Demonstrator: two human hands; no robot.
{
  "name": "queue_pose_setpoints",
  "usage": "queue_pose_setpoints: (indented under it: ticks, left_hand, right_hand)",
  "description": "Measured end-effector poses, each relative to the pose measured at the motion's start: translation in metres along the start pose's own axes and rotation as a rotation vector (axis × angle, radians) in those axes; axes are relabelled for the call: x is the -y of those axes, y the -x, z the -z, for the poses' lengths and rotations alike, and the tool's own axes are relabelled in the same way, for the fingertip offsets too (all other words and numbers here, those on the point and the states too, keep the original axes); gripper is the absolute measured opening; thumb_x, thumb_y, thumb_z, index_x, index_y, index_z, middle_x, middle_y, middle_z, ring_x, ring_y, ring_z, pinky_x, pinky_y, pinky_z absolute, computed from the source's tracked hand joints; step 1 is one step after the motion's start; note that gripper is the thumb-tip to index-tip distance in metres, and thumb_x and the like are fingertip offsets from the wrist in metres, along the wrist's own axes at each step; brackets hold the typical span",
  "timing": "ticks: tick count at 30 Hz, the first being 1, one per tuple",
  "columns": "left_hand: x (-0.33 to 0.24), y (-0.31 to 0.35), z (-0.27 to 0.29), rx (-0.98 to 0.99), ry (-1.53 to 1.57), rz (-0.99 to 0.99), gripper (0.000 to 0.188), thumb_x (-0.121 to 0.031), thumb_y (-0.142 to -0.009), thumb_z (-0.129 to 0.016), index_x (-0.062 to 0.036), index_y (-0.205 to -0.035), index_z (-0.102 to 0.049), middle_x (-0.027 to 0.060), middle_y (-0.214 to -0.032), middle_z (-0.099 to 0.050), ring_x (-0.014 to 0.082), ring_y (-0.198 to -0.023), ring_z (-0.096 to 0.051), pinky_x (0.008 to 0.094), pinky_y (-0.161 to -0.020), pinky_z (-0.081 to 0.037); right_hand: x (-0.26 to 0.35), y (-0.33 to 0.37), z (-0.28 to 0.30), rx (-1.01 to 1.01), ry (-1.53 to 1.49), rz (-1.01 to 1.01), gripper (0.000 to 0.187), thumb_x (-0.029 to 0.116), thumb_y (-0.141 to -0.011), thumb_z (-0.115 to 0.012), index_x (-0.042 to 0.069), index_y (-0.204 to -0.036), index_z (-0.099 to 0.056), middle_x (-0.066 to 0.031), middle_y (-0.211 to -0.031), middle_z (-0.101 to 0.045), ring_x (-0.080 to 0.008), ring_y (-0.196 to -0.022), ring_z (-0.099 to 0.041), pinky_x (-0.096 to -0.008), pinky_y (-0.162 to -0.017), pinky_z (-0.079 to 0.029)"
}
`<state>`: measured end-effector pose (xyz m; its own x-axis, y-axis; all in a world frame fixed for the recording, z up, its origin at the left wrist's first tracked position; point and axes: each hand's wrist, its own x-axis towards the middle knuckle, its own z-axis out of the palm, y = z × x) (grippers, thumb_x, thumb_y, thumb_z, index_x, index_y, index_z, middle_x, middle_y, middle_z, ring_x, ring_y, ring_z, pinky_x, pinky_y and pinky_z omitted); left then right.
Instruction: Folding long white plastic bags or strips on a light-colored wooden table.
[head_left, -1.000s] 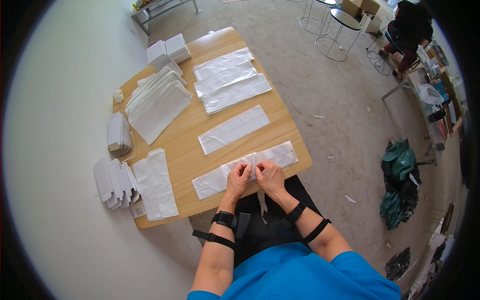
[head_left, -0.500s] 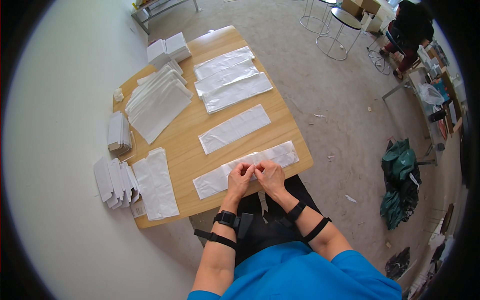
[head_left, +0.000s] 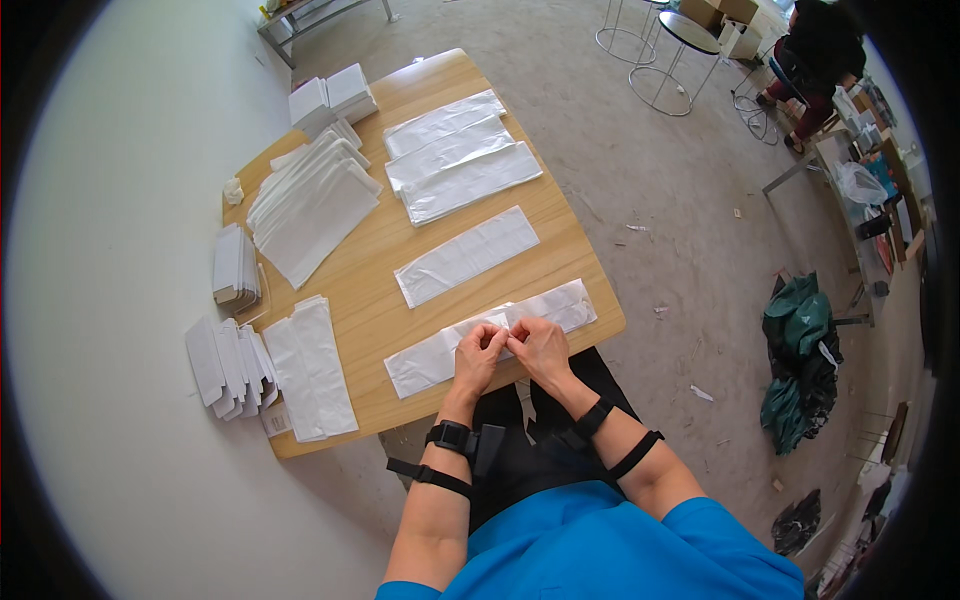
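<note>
Along the near edge of the table lies a long, folded white sheet [head_left: 420,366], thin and slightly creased. Over its middle, my left hand [head_left: 479,357] and my right hand [head_left: 541,351] meet fingertip to fingertip, both closed in a pinch. Something small and whitish shows at the fingertips, too small to name; whether it is part of the sheet I cannot tell. Just beyond is a shorter folded white sheet [head_left: 467,257], lying flat and apart from my hands. Farther back, several similar white sheets [head_left: 465,165] overlap in a pile.
On the wooden table [head_left: 370,300], fanned white sheets [head_left: 312,215] and another white pile [head_left: 312,370] lie to the left. White cartons [head_left: 350,92] and flattened white boxes [head_left: 232,365] line the wall side. Green and black bags [head_left: 795,360] lie on the floor; a person [head_left: 820,60] sits far right.
The view has shifted very slightly. My hands stay pinched together over the sheet, with barely any movement of the fingers.
</note>
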<state>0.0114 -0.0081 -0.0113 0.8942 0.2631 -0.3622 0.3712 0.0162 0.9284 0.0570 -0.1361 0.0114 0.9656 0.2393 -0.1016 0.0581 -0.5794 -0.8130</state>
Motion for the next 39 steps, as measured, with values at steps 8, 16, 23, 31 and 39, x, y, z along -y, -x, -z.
queue_pose_setpoints:
  ticks: [8, 16, 23, 31, 39]
  left_hand:
    - [0.006, -0.003, 0.008, 0.009, 0.031, 0.022, 0.02, -0.022, -0.09, -0.063, -0.0024, -0.087, -0.06, -0.0022, -0.074, -0.057, 0.007, -0.067, -0.05, 0.0227, -0.063, -0.044]
    - [-0.006, -0.002, 0.015, 0.058, 0.211, 0.156, 0.018, -0.027, -0.093, -0.058, -0.0104, -0.088, -0.058, -0.0045, -0.071, -0.053, 0.0047, -0.065, -0.047, 0.0192, -0.061, -0.037]
    - [-0.01, -0.003, 0.013, 0.079, 0.183, 0.178, 0.017, -0.023, -0.093, -0.058, -0.0081, -0.087, -0.057, -0.0037, -0.07, -0.051, 0.0053, -0.065, -0.046, 0.0203, -0.06, -0.038]
    - [-0.009, -0.002, 0.018, 0.094, 0.224, 0.164, 0.018, -0.026, -0.094, -0.057, -0.0094, -0.088, -0.058, -0.0032, -0.07, -0.053, 0.0055, -0.064, -0.048, 0.0201, -0.061, -0.039]
    - [-0.01, 0.057, 0.117, -0.188, 0.742, 0.102, 0.016, -0.022, -0.092, -0.056, -0.0068, -0.099, -0.058, 0.0008, -0.095, -0.059, 0.012, -0.088, -0.056, 0.0285, -0.081, -0.045]
  right_hand:
    - [-0.005, -0.001, 0.006, 0.018, -0.182, -0.064, 0.022, 0.023, -0.076, -0.07, 0.002, -0.07, -0.065, -0.0135, -0.067, -0.065, -0.0298, -0.065, -0.065, -0.0377, -0.06, -0.05]
    - [0.012, 0.001, 0.0, -0.086, 0.187, -0.065, 0.028, 0.024, -0.076, -0.069, 0.003, -0.088, -0.055, -0.0176, -0.085, -0.063, -0.0372, -0.076, -0.063, -0.0443, -0.064, -0.049]
    - [-0.012, -0.017, 0.012, -0.269, 0.201, -0.148, 0.021, 0.016, -0.08, -0.064, 0.001, -0.093, -0.056, -0.0193, -0.085, -0.064, -0.0376, -0.074, -0.063, -0.0448, -0.064, -0.05]
    - [0.007, -0.004, -0.012, 0.004, -0.447, -0.166, 0.024, -0.006, -0.085, -0.042, -0.005, -0.1, -0.06, -0.013, -0.084, -0.067, -0.0173, -0.071, -0.066, -0.0291, -0.066, -0.055]
    - [-0.005, -0.007, -0.027, -0.012, -0.342, -0.179, 0.019, 0.003, -0.084, -0.049, -0.005, -0.097, -0.061, -0.0167, -0.081, -0.067, -0.0247, -0.074, -0.067, -0.0341, -0.067, -0.054]
